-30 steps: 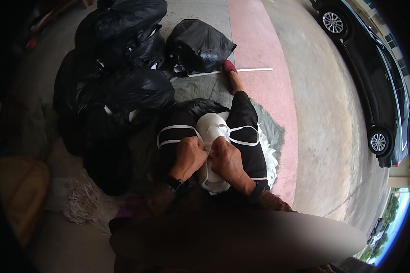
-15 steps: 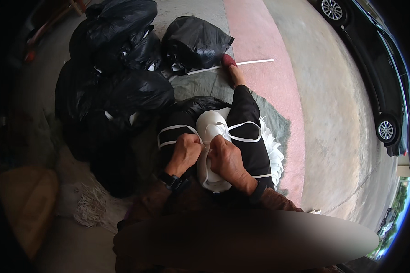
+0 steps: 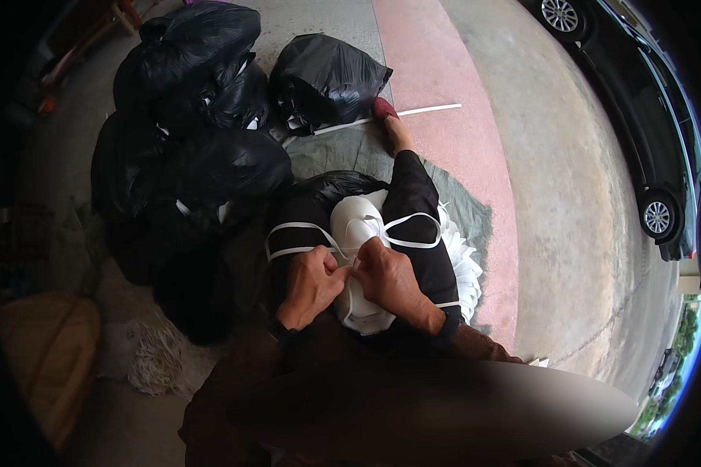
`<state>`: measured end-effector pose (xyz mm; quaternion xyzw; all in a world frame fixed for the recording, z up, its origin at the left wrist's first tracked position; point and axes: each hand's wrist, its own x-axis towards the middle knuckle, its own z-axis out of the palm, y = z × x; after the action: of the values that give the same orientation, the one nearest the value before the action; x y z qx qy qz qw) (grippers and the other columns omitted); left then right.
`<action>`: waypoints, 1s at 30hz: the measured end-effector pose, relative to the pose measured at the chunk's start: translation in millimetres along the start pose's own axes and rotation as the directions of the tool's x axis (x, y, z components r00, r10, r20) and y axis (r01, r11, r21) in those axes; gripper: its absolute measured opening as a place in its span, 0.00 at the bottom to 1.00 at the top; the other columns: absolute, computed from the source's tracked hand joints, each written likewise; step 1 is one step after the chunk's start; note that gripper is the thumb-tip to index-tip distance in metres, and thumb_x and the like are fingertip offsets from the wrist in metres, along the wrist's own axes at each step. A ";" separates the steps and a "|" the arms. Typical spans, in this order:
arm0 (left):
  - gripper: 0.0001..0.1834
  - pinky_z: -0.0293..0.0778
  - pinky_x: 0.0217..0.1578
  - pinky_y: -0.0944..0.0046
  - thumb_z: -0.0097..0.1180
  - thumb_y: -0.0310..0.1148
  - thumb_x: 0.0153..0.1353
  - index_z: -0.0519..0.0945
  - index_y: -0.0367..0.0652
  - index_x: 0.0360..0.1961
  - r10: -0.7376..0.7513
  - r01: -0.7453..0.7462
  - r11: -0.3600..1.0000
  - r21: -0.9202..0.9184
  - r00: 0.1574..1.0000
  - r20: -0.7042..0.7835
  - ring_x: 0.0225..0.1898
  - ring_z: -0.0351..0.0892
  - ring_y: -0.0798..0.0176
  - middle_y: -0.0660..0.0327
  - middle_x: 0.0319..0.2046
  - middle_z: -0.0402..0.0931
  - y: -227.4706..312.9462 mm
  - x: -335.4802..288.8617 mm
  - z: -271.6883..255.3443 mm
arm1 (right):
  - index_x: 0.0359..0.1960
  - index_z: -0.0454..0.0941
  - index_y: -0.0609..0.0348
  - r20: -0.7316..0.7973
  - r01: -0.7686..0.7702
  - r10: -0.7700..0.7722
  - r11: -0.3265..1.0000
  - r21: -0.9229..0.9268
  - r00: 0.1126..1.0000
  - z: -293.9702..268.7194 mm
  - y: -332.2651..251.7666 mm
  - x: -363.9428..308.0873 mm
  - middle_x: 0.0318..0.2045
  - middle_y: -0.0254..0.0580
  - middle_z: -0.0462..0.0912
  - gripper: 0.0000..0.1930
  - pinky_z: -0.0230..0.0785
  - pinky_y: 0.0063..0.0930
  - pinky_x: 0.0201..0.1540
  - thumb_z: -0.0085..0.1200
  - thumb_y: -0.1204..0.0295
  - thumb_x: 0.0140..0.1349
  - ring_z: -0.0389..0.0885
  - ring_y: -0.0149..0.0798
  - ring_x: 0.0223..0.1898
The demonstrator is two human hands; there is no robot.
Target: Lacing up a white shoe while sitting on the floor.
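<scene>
In the head view, a white, rounded item [image 3: 357,220] lies mid-frame between black-trousered legs [image 3: 417,198], thin white straps [image 3: 298,225] looping to both sides. The left hand [image 3: 313,286] and right hand [image 3: 387,284] meet over it, covering its middle. Their fingers curl inward, tips nearly meeting; whether they pinch a strap cannot be told. A blurred shape [image 3: 444,405] covers the lower edge. Black bags [image 3: 183,101], upper left, merge into shadow; the dark car [image 3: 639,101], upper right, is cut off.
</scene>
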<state>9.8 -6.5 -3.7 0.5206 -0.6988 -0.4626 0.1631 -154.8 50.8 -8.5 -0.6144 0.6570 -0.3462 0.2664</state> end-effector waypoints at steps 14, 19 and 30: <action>0.34 0.76 0.36 0.53 0.66 0.20 0.43 0.65 0.40 0.53 0.415 -0.384 0.909 0.166 0.874 -0.251 0.33 0.81 0.46 0.51 0.30 0.77 -6.0 -4.7 13.7 | 0.34 0.72 0.58 0.020 -0.037 0.040 0.986 -0.162 0.999 17.3 -16.4 11.7 0.23 0.50 0.81 0.13 0.76 0.44 0.31 0.61 0.76 0.49 0.84 0.55 0.28; 0.33 0.77 0.36 0.51 0.65 0.19 0.44 0.66 0.40 0.52 0.417 -0.395 0.907 0.149 0.892 -0.176 0.34 0.82 0.43 0.49 0.32 0.80 -12.4 -5.8 11.1 | 0.37 0.69 0.57 -0.020 0.060 -0.065 0.981 -0.185 0.998 21.0 -14.0 1.9 0.24 0.50 0.81 0.14 0.75 0.43 0.29 0.61 0.75 0.52 0.83 0.54 0.28; 0.24 0.78 0.37 0.59 0.62 0.15 0.46 0.69 0.36 0.45 0.302 -0.333 0.918 -0.214 0.939 -0.165 0.34 0.85 0.55 0.52 0.31 0.81 -20.6 -7.4 14.6 | 0.41 0.68 0.62 -0.048 0.129 -0.143 0.966 -0.223 0.989 21.5 -14.3 -5.3 0.29 0.50 0.79 0.16 0.76 0.43 0.32 0.61 0.75 0.53 0.82 0.53 0.35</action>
<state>14.3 6.3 -26.2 0.4056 -0.7012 -0.4761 0.3423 -128.6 53.3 -11.1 -0.6721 0.6557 -0.3087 0.1516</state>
